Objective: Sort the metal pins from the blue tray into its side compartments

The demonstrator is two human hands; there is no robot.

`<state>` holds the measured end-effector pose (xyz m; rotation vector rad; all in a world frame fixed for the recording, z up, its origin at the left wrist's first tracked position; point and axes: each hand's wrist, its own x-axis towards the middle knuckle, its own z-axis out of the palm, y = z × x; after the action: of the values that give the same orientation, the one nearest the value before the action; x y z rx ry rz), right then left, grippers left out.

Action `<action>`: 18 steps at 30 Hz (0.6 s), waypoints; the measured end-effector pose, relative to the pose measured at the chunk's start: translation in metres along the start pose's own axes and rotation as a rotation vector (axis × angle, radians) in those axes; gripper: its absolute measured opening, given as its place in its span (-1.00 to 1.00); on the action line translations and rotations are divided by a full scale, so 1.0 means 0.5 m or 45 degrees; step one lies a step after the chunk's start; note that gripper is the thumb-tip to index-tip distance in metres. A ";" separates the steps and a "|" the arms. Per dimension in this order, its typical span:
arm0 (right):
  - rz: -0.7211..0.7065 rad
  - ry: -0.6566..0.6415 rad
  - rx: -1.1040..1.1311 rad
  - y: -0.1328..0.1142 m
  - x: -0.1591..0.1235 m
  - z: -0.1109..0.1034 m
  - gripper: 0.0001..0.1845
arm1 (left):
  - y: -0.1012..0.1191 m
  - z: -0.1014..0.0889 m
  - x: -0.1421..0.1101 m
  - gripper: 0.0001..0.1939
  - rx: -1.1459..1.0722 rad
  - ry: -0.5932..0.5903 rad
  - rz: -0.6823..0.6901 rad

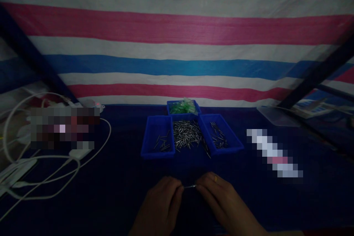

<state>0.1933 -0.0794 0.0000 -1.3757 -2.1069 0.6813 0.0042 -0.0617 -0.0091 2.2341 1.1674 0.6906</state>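
Observation:
Low over the front of the dark blue table (pixel 116 191), my left hand (pixel 163 201) and my right hand (pixel 218 195) face each other, fingers closed. A thin metal pin (pixel 189 186) spans the gap between them, one end pinched by each hand. Its exact kind is too small to make out in the dim light. Beyond the hands lies a pile of similar slim metal pins (pixel 186 134). A left blue bin (pixel 146 143) and a right blue bin (pixel 235 142) flank the pile, each with some of these pins inside.
Behind the pile, a small blue bin (pixel 167 107) holds green and clear plastic pieces (pixel 184 107). White cables (pixel 55 182) loop across the table's left side beside a blurred-out patch. A clear plastic sheet or lid (pixel 276 117) lies at the right rear. Striped tarpaulin (pixel 177 29) closes off the back.

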 end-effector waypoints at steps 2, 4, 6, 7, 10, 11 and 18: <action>0.018 -0.009 -0.037 -0.002 0.002 0.002 -0.76 | 0.004 -0.004 0.002 -0.79 0.006 -0.028 -0.003; 0.030 -0.014 -0.054 -0.004 0.004 0.004 -0.74 | 0.005 -0.006 0.004 -0.78 0.008 -0.041 0.000; 0.037 -0.018 -0.057 -0.006 0.004 0.005 -0.73 | 0.005 -0.006 0.005 -0.77 0.001 -0.039 0.002; 0.044 -0.018 -0.054 -0.006 0.004 0.005 -0.74 | 0.004 -0.006 0.005 -0.78 -0.007 -0.035 0.003; 0.060 0.006 -0.020 -0.005 0.002 0.003 -0.80 | 0.000 -0.004 0.005 -0.79 -0.031 -0.006 -0.007; 0.062 0.014 -0.002 -0.004 0.001 0.002 -0.82 | -0.001 -0.003 0.005 -0.80 -0.036 -0.008 -0.015; 0.069 0.037 0.069 -0.001 -0.001 -0.002 -0.87 | -0.011 0.002 0.005 -0.83 -0.032 -0.041 0.018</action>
<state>0.1935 -0.0798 0.0010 -1.4090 -2.0204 0.7308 0.0029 -0.0571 -0.0132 2.2266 1.1224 0.6694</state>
